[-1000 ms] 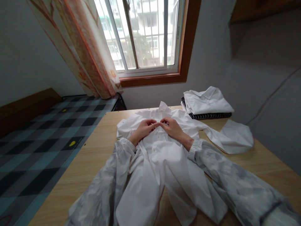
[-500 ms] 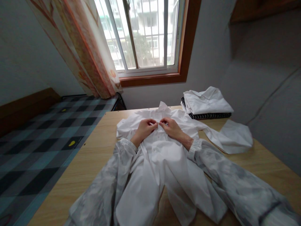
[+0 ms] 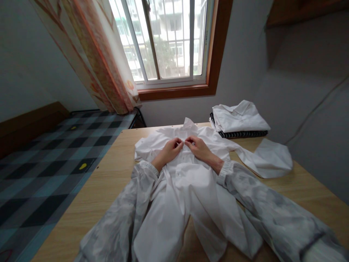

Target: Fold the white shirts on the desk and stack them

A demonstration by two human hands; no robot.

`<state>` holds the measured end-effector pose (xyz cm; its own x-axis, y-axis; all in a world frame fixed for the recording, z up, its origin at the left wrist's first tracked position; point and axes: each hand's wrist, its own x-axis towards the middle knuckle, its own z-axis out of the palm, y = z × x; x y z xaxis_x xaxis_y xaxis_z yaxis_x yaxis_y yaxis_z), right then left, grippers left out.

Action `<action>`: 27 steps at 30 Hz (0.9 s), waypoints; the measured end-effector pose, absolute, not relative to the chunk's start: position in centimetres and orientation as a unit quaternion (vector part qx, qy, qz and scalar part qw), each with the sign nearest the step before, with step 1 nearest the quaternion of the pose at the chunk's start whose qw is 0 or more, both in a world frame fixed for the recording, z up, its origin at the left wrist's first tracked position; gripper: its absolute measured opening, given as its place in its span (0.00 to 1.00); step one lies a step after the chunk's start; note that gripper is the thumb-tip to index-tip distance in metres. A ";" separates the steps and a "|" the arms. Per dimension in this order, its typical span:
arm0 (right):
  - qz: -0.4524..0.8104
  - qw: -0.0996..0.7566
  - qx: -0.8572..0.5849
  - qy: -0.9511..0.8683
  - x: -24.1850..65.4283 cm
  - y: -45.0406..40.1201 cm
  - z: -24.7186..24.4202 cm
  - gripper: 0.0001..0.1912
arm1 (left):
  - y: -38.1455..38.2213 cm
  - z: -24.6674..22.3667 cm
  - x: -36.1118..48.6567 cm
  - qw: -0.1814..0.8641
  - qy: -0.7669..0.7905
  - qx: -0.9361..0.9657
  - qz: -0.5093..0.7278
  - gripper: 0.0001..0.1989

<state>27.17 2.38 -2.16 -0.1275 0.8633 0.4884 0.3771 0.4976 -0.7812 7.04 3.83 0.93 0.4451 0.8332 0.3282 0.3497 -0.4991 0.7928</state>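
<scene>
A white button-up shirt (image 3: 188, 182) lies spread on the wooden table, collar toward the window and hem toward me. One sleeve stretches out to the right. Pinched at the front placket, my left hand (image 3: 171, 148) grips the shirt's fabric with thumb and forefinger. Close beside it, my right hand (image 3: 198, 147) pinches the same placket, fingertips nearly touching those of the left. A button between the fingertips is too small to make out. Further down the placket, small buttons or buttonholes show below my hands.
On the table's (image 3: 109, 171) back right corner sits a stack of folded clothes (image 3: 240, 118), white on top and dark striped below. A bed with a checked cover (image 3: 54, 160) adjoins on the left. Behind are a window (image 3: 171, 43) and a patterned curtain (image 3: 100, 54).
The fingers of my left hand have shifted very slightly at the placket. The shirt and my right hand stay almost the same.
</scene>
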 end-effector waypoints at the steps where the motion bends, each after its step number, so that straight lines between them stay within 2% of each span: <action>1: 0.245 0.494 -0.439 -0.710 27.1 2.4 -2.1 0.09 | 3.8 1.0 7.1 0.334 0.379 0.782 0.365 0.12; 10: 0.237 0.484 -0.450 -0.712 27.3 2.6 -2.2 0.10 | 4.2 0.7 6.9 0.386 0.392 0.741 0.385 0.08; 18: 0.271 0.539 -0.461 -0.651 27.5 2.8 -2.2 0.11 | 3.9 0.5 6.9 0.306 0.378 0.791 0.372 0.07; 27: 0.261 0.509 -0.449 -0.687 27.4 2.3 -2.0 0.10 | 3.9 1.0 6.9 0.342 0.398 0.765 0.373 0.10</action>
